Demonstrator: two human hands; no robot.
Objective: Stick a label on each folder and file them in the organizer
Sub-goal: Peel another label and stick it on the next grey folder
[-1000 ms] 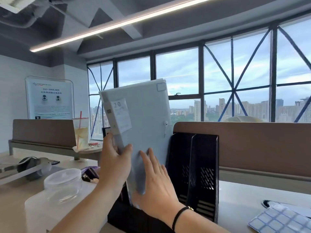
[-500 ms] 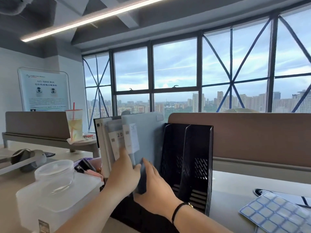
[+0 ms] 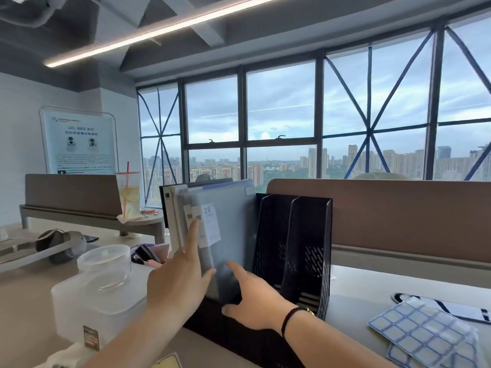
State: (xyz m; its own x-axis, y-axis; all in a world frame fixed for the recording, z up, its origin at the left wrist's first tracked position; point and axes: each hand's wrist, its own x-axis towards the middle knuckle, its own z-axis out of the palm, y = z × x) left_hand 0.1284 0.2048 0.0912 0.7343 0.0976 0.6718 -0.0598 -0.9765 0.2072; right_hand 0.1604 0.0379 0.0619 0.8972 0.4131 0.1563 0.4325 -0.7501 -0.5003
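Observation:
A grey-blue folder (image 3: 231, 221) with a white label (image 3: 211, 225) marked "20" stands upright in the left slot of the black file organizer (image 3: 305, 248). Other folders (image 3: 175, 216) stand just left of it in the same organizer. My left hand (image 3: 180, 277) rests against the folder's spine, index finger pointing up along it, fingers spread. My right hand (image 3: 255, 301) touches the folder's lower front face with loose fingers. Neither hand grips the folder.
Sheets of blue-edged blank labels (image 3: 425, 333) lie on the desk at the right. A translucent plastic box with a round lid (image 3: 101, 285) sits at the left, headphones (image 3: 58, 243) behind it. The organizer's two right slots are empty. A brown partition (image 3: 398, 216) stands behind.
The folder went down from above the organizer into its left slot and now stands there. Both hands loosened from holding it to touching it.

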